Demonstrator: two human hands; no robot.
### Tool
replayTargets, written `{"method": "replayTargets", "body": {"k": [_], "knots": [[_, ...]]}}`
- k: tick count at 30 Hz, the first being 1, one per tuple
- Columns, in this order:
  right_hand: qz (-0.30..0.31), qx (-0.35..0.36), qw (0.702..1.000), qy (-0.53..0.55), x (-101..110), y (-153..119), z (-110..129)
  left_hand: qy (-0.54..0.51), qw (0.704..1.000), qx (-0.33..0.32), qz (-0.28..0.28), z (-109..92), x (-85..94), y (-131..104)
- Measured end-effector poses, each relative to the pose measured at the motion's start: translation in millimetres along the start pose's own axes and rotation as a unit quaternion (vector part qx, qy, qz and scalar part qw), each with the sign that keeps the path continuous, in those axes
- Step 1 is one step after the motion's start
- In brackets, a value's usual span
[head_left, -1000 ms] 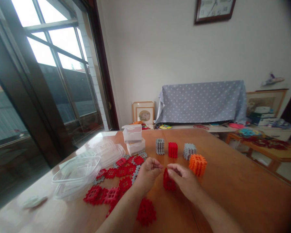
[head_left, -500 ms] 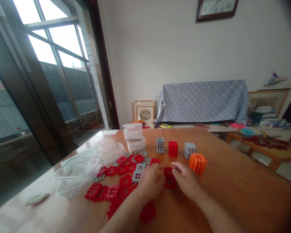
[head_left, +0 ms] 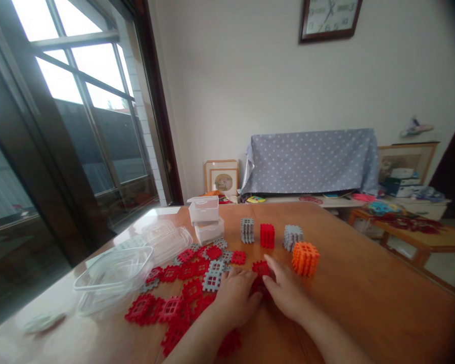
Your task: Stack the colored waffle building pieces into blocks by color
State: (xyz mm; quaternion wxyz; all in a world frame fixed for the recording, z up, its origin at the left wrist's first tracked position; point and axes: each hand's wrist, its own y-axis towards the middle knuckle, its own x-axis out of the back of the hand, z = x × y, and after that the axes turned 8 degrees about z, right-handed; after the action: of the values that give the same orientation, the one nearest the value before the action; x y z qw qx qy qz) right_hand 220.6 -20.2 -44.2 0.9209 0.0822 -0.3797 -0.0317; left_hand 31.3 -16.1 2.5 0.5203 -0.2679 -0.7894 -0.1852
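Observation:
Between my two hands stands a small stack of red toothed tiles on the table. My right hand grips its right side with thumb and forefinger. My left hand is against its left side, fingers bent and partly blurred; whether it grips anything is unclear. Loose red tiles and grey tiles spread flat left of my left hand. Beyond the hands stand a grey stack, a red stack, another grey stack and an orange stack.
Clear plastic containers and lids lie on the left of the table. Two small white boxes are stacked near the far edge. A pale crumpled item rests near the left edge.
The view has shifted slightly. My right thumb and fingers have closed in on the red stack, and my left hand has moved closer to it.

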Motion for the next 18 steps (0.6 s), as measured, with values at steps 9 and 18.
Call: {"method": "replayTargets", "body": {"k": [9, 18], "knots": [[0.076, 0.083, 0.949, 0.294, -2, -11, 31, -0.006, 0.997, 0.019, -0.075, 3, -3.9, 6], [-0.04, 0.108, 0.987, 0.11, 24, -17, 44, -0.146, 0.981, 0.035, -0.126, 12, -1.3, 17]]}}
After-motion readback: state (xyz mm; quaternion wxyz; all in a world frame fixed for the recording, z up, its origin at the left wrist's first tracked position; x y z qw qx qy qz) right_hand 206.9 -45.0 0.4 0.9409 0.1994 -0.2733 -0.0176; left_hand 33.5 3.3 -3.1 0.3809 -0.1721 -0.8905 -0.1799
